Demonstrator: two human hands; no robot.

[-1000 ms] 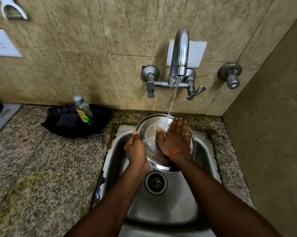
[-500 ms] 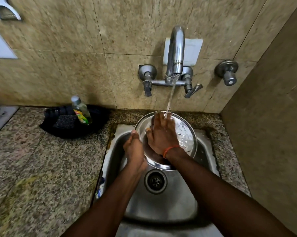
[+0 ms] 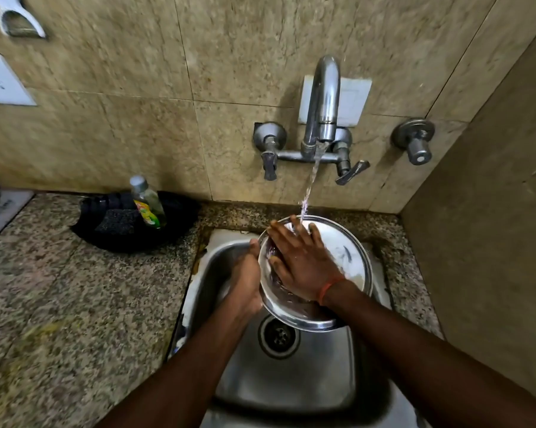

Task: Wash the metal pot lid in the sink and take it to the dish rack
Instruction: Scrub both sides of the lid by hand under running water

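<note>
Lid (image 3: 346, 254) sits tilted over the sink (image 3: 291, 381), under the tap (image 3: 322, 97) stream, back rim toward the wall, near rim just above the drain (image 3: 279, 336). Left hand (image 3: 245, 279) is clamped on the left rim, thumb on top; the fingers underneath can't be seen. Right hand (image 3: 303, 267) lies flat and spread on the inner face, rubbing, gripping nothing. Risks as I read them: only one hand really holds it, and that's wet metal on a thin edge, so a hard push from the right palm could lever the lid out of the left pinch and drop it into the basin. Stream lands at the fingertips near the back rim, so a steeper tilt would likely throw water over the counter (image 3: 75, 304) and toward the soap bottle (image 3: 147, 202). Rim edge could nick a finger if the hand slides fast. Outer face not visible, can't tell if it's clean. No dish rack in view, so the carry means turning away with a dripping lid, and the grip should be retaken first.
</note>
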